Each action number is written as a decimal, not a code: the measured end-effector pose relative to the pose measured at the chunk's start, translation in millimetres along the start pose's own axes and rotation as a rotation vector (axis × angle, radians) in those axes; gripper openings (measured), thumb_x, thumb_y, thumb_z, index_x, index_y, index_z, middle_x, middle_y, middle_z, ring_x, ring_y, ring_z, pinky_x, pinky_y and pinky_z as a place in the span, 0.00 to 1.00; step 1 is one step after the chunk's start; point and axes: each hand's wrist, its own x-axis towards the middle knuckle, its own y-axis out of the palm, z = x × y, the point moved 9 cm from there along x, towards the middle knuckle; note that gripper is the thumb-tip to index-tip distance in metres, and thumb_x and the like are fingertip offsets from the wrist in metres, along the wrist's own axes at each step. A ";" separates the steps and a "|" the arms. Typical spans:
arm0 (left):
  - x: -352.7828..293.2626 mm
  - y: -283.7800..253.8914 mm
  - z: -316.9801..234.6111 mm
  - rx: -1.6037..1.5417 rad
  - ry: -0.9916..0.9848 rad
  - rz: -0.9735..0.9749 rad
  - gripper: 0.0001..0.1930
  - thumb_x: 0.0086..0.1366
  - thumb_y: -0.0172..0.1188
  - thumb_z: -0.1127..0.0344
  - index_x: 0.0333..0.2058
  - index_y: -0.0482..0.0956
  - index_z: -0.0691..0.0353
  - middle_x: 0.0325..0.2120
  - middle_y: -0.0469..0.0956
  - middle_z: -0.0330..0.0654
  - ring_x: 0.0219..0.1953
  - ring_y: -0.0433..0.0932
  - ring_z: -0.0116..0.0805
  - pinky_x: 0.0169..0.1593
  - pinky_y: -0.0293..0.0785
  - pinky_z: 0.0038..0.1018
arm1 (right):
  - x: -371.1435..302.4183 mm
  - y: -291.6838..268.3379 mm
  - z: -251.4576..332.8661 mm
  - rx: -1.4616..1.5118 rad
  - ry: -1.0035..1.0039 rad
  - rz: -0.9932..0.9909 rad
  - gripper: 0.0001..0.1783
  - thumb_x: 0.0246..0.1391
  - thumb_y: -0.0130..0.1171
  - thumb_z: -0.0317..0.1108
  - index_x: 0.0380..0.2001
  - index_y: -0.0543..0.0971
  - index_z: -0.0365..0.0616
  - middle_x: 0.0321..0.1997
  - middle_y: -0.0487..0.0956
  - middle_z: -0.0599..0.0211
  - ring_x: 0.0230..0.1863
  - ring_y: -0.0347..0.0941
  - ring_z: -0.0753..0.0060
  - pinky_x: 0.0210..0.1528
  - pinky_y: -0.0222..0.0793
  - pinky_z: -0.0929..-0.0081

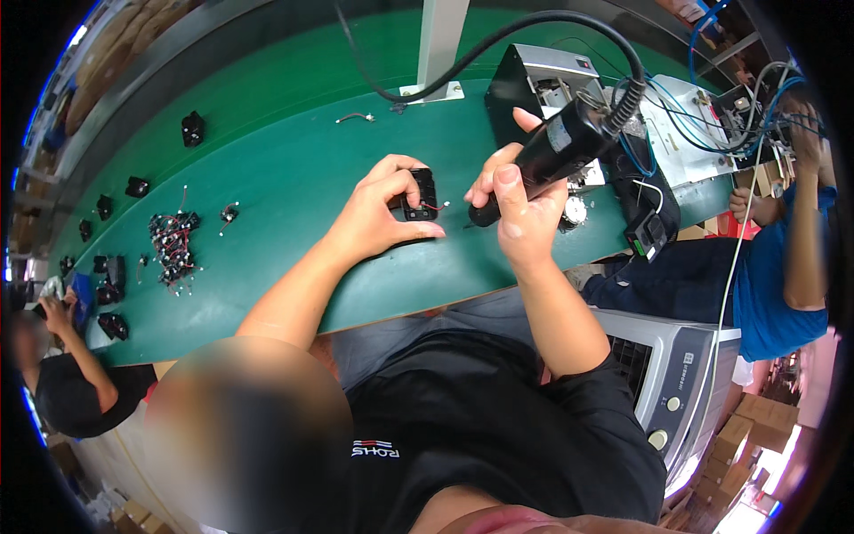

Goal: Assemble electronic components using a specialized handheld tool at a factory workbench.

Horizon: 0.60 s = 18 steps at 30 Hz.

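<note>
My left hand (381,209) grips a small black plastic housing (426,189) on the green bench, its thumb and fingers on either side. A thin red-and-white wire sticks out of the housing toward the right. Wrapped around a black electric screwdriver (562,149), my right hand (527,214) holds it tilted, with its narrow end low and just right of the housing. Tip and housing look apart. A thick black cord (630,98) runs from the screwdriver's upper end.
A pile of small wired parts (173,245) lies left on the green bench (294,178), with black housings (192,129) scattered around. A silver-and-black machine (547,67) stands at the back right. Co-workers sit at both sides, one in a blue shirt (792,276).
</note>
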 end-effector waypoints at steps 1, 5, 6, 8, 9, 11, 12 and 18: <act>0.7 -0.6 2.8 0.025 -0.012 -0.007 0.24 0.42 0.82 0.67 0.25 0.70 0.60 0.50 0.73 0.45 0.49 0.76 0.37 0.46 0.78 0.30 | 2.9 0.3 3.0 0.037 0.025 0.030 0.33 0.63 0.61 0.41 0.62 0.61 0.34 0.25 0.72 0.68 0.21 0.70 0.76 0.25 0.71 0.74; -6.2 -10.5 -5.5 0.150 0.030 -0.036 0.23 0.40 0.81 0.67 0.25 0.70 0.59 0.50 0.75 0.46 0.51 0.74 0.41 0.49 0.74 0.35 | 30.8 -33.1 69.3 0.086 -0.129 -0.035 0.44 0.63 0.40 0.71 0.60 0.62 0.38 0.25 0.72 0.65 0.20 0.68 0.73 0.25 0.71 0.73; -4.8 -10.1 -7.3 0.178 0.032 -0.042 0.23 0.41 0.81 0.67 0.25 0.70 0.59 0.50 0.75 0.46 0.51 0.75 0.40 0.49 0.74 0.34 | 39.9 -48.2 88.0 0.098 -0.206 -0.056 0.47 0.62 0.35 0.74 0.59 0.62 0.37 0.25 0.73 0.64 0.21 0.69 0.71 0.25 0.71 0.73; -3.5 -10.3 -4.5 0.168 0.013 -0.051 0.23 0.40 0.82 0.64 0.24 0.71 0.60 0.50 0.75 0.47 0.48 0.76 0.43 0.50 0.75 0.36 | 55.2 -75.1 104.5 0.054 -0.270 -0.113 0.49 0.60 0.32 0.77 0.59 0.63 0.39 0.25 0.73 0.63 0.21 0.69 0.71 0.26 0.72 0.70; -2.5 -9.8 -4.1 0.160 0.019 -0.046 0.23 0.40 0.82 0.64 0.24 0.71 0.60 0.50 0.75 0.47 0.48 0.76 0.43 0.50 0.75 0.36 | 61.7 -81.7 107.7 -0.023 -0.287 -0.127 0.48 0.61 0.33 0.76 0.59 0.63 0.39 0.25 0.73 0.63 0.21 0.69 0.70 0.27 0.72 0.69; -1.4 -7.7 -2.9 0.171 0.003 -0.027 0.22 0.42 0.80 0.68 0.25 0.70 0.59 0.50 0.75 0.45 0.50 0.75 0.38 0.50 0.75 0.33 | 65.0 -86.0 104.7 -0.062 -0.278 -0.142 0.47 0.61 0.33 0.75 0.58 0.64 0.38 0.24 0.72 0.62 0.20 0.69 0.70 0.25 0.71 0.71; -1.6 -7.0 -3.4 0.169 0.004 -0.027 0.22 0.42 0.80 0.68 0.25 0.70 0.59 0.50 0.75 0.45 0.50 0.75 0.38 0.50 0.75 0.33 | 65.0 -85.5 101.8 -0.074 -0.274 -0.132 0.48 0.61 0.34 0.75 0.57 0.64 0.37 0.24 0.72 0.62 0.20 0.69 0.70 0.25 0.70 0.73; -1.9 -2.1 -2.7 0.176 -0.038 0.009 0.22 0.43 0.80 0.69 0.25 0.69 0.60 0.50 0.74 0.45 0.50 0.75 0.38 0.50 0.75 0.34 | 61.7 -89.7 85.3 -0.232 -0.318 -0.128 0.51 0.58 0.37 0.77 0.56 0.65 0.33 0.23 0.72 0.63 0.19 0.70 0.73 0.23 0.68 0.78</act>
